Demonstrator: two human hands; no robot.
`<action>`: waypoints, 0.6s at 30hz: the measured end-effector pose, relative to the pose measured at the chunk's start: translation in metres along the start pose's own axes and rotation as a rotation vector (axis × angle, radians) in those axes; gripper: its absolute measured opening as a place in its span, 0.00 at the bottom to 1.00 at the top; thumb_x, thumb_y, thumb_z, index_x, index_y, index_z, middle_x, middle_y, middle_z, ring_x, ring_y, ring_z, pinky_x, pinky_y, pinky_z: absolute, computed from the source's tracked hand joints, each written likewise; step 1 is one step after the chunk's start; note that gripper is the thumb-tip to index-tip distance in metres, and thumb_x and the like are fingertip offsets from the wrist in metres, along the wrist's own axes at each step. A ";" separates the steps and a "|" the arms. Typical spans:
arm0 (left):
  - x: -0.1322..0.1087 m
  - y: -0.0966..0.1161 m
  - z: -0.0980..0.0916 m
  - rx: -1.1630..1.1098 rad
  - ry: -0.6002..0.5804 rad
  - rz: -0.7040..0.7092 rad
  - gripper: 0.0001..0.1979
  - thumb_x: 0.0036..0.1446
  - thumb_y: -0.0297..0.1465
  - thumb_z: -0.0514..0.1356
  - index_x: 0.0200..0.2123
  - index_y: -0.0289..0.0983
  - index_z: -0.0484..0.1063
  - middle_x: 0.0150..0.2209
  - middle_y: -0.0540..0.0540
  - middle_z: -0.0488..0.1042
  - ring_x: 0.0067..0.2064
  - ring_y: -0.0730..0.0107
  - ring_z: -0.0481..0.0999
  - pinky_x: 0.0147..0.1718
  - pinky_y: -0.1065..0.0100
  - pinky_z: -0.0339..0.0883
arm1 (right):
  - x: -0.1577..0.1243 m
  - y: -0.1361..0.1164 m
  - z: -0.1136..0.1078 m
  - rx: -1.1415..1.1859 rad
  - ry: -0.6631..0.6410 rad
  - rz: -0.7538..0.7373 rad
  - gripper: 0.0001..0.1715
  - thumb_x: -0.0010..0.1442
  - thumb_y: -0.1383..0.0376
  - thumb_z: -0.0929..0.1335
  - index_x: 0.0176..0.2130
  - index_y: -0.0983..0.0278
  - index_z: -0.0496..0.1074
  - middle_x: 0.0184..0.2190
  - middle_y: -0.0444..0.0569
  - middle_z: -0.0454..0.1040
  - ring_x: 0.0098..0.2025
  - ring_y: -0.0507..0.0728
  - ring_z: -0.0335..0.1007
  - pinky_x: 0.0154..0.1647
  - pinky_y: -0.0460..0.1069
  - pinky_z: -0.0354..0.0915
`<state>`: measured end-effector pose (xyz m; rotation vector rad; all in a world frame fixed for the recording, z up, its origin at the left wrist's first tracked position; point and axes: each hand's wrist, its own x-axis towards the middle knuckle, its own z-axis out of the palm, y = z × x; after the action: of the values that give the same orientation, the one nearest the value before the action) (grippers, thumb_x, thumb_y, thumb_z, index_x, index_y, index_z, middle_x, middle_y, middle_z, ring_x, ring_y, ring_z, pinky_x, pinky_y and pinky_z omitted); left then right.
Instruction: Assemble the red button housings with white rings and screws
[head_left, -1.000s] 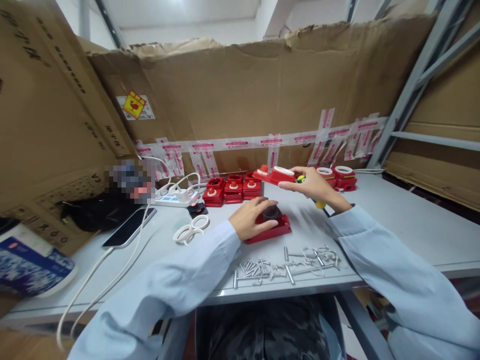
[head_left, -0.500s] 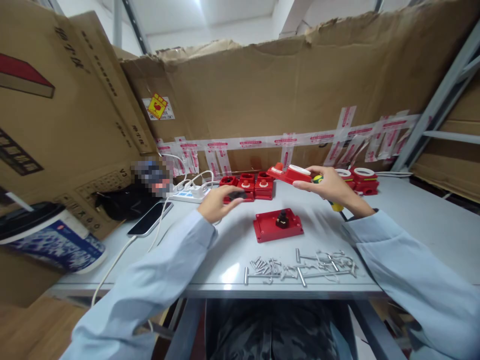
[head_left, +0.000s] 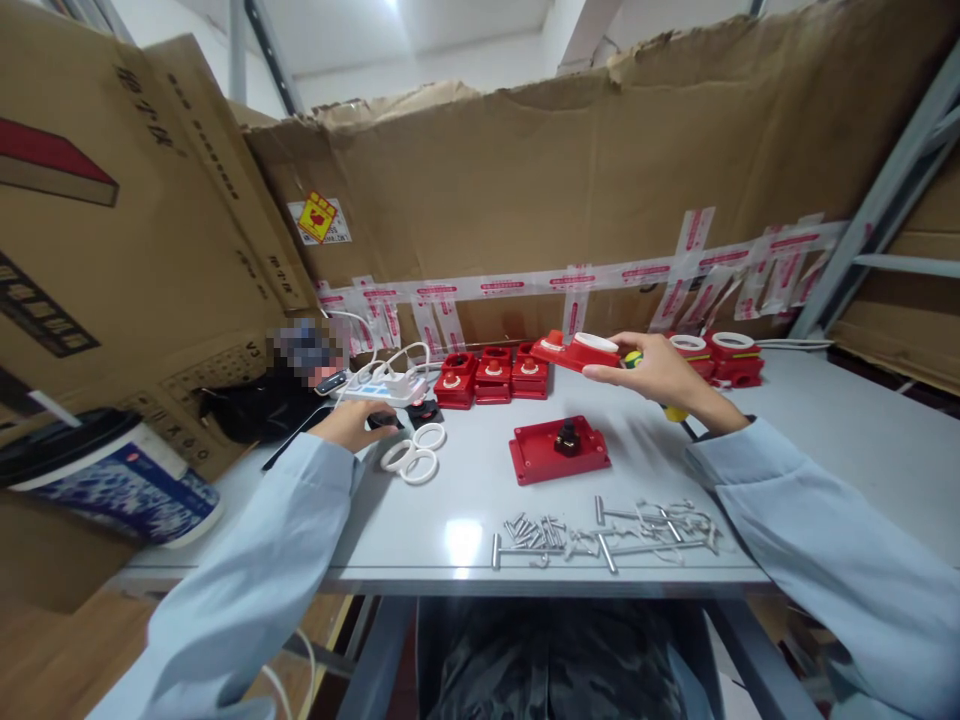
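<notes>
While the right hand (head_left: 646,376) holds a red cover (head_left: 562,352) aloft, the left hand (head_left: 351,426) is low, well to the left of the open red base (head_left: 536,464), which serves here as landmark; base on the worktop (head_left: 457,505), inner side up, black block (head_left: 568,438) standing in it toward its right end.

Key relation: cover beyond the base and raised above the worktop, clearly apart from it; long axis of the cover roughly left to right, ringed end toward the right fingers, orange knob at the far left end; base's long axis much the same, slightly skewed; from the right fingers the base lies nearer the body and to the left; right hand the nearer of the two.

Right fingers pinching the cover by its ringed end, a yellow-and-black screwdriver (head_left: 676,412) lodged in the same hand; left fingers curled about a dark round piece (head_left: 385,421), left of the base; cannot tell whether they grip it or have let it rest; white rings (head_left: 418,466) just beside, between that hand and the base.

Against half a second ago: left hand farther left from the base and lower; rings, hidden then, now exposed; right hand and cover essentially unchanged; screws (head_left: 531,533), nearer the body than the base, likewise.
</notes>
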<state>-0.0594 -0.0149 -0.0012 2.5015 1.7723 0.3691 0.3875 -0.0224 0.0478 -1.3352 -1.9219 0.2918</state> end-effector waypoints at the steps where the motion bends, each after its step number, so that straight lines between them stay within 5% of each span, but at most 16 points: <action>1: -0.001 -0.002 0.000 0.003 -0.024 -0.009 0.25 0.47 0.47 0.56 0.41 0.36 0.75 0.41 0.38 0.78 0.43 0.51 0.77 0.44 0.54 0.68 | 0.000 0.000 0.000 -0.003 -0.002 0.001 0.32 0.44 0.42 0.71 0.39 0.64 0.74 0.38 0.51 0.77 0.39 0.61 0.72 0.37 0.54 0.63; 11: -0.007 -0.016 -0.015 0.080 -0.138 -0.191 0.36 0.39 0.51 0.61 0.48 0.34 0.69 0.33 0.40 0.78 0.37 0.51 0.78 0.39 0.58 0.69 | -0.001 -0.005 -0.001 -0.017 -0.012 0.017 0.34 0.43 0.42 0.70 0.39 0.65 0.74 0.38 0.52 0.77 0.40 0.62 0.72 0.38 0.55 0.64; 15: 0.006 0.003 -0.021 0.134 0.046 -0.088 0.31 0.48 0.52 0.55 0.49 0.37 0.68 0.41 0.40 0.77 0.43 0.53 0.76 0.42 0.60 0.68 | -0.002 -0.005 0.000 -0.014 -0.017 0.013 0.34 0.43 0.42 0.70 0.39 0.65 0.74 0.39 0.53 0.77 0.40 0.62 0.72 0.39 0.55 0.64; 18: 0.024 0.025 -0.007 0.112 0.154 0.006 0.28 0.52 0.50 0.53 0.50 0.38 0.66 0.44 0.41 0.76 0.46 0.55 0.74 0.46 0.59 0.65 | -0.001 -0.004 0.000 -0.019 -0.012 0.004 0.34 0.44 0.42 0.70 0.40 0.65 0.74 0.40 0.53 0.77 0.41 0.62 0.72 0.39 0.55 0.64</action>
<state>-0.0305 -0.0012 0.0141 2.6197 1.8914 0.4886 0.3848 -0.0249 0.0493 -1.3528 -1.9362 0.2849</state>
